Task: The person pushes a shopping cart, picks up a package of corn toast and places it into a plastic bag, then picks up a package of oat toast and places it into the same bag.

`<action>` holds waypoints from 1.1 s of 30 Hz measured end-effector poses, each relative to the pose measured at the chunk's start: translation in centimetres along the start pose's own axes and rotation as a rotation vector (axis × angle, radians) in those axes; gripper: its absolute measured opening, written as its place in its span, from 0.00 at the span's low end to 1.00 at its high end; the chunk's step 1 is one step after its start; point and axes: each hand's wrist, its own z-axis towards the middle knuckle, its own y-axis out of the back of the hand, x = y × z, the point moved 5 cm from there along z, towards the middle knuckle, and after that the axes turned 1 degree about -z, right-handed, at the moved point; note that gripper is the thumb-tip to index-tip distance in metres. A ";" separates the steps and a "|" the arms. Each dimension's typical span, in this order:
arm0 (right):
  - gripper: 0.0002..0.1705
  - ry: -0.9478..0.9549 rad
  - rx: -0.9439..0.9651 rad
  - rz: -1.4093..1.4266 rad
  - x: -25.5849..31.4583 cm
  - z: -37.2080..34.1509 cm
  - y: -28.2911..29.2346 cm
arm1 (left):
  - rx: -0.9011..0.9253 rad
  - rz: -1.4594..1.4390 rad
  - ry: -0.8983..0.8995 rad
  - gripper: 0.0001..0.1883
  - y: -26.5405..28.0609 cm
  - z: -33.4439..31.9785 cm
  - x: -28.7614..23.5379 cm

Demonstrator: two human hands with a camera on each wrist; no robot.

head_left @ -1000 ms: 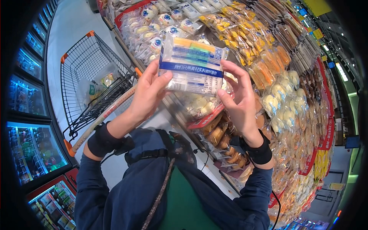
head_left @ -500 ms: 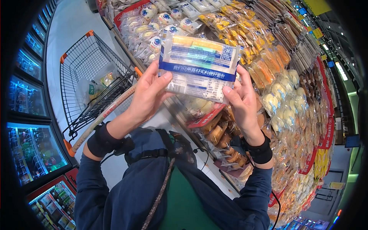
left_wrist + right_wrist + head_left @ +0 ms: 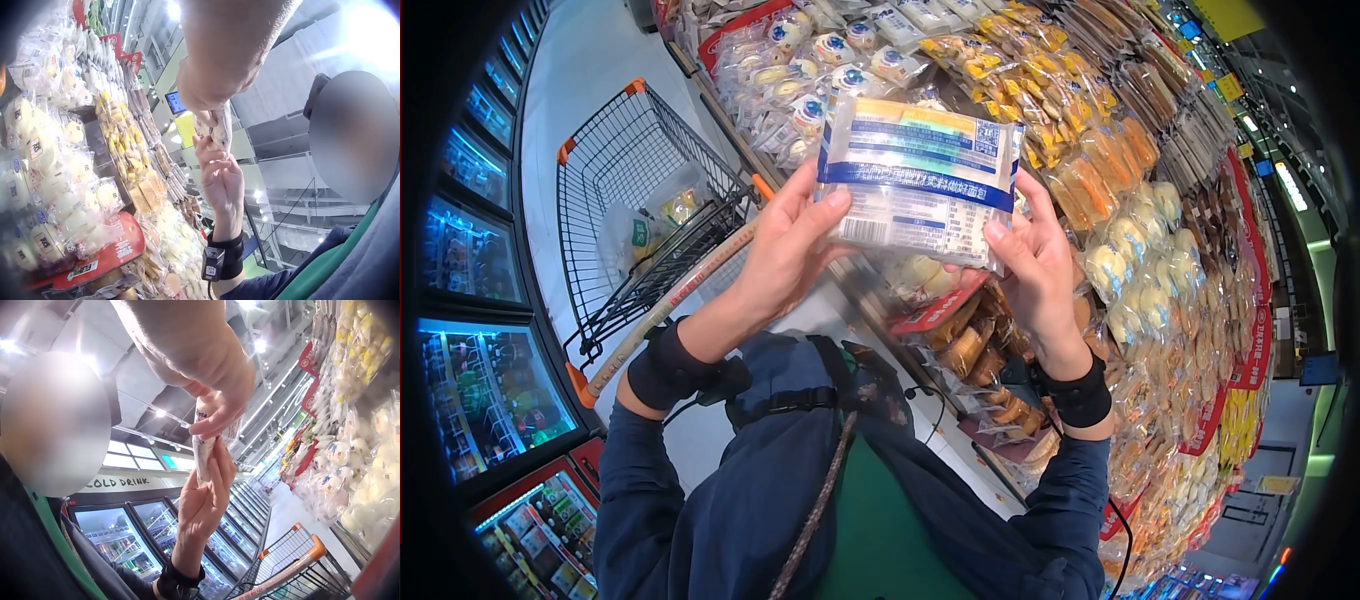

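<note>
A flat packaged bread point(image 3: 915, 185) in clear plastic with blue and white printing is held up in front of the chest in the head view, its text side facing me. The left hand point(image 3: 785, 235) pinches its left edge, thumb in front and fingers behind. At the lower right corner the right hand point(image 3: 1037, 260) grips it the same way, fingers partly hidden behind the pack. From the side, in the left wrist view, the pack point(image 3: 222, 128) looks thin between both hands. The right wrist view also shows the pack point(image 3: 204, 450) edge-on.
Right and ahead is a display piled with bagged breads point(image 3: 1120, 260), with red trim point(image 3: 940, 305). A wire shopping cart point(image 3: 650, 130) with orange corners stands at left, holding a plastic bag point(image 3: 630, 235) of goods. Lit drink fridges point(image 3: 490, 390) line the far left.
The right hand has shifted from the pack's right edge to a thumb-and-finger hold at its lower right corner. The pack has tilted slightly, and glare now covers its blue band differently.
</note>
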 end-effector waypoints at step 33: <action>0.43 0.115 -0.034 -0.419 -0.1 -0.4 -1.2 | -0.027 0.308 -0.333 0.21 -1.1 0.0 -0.3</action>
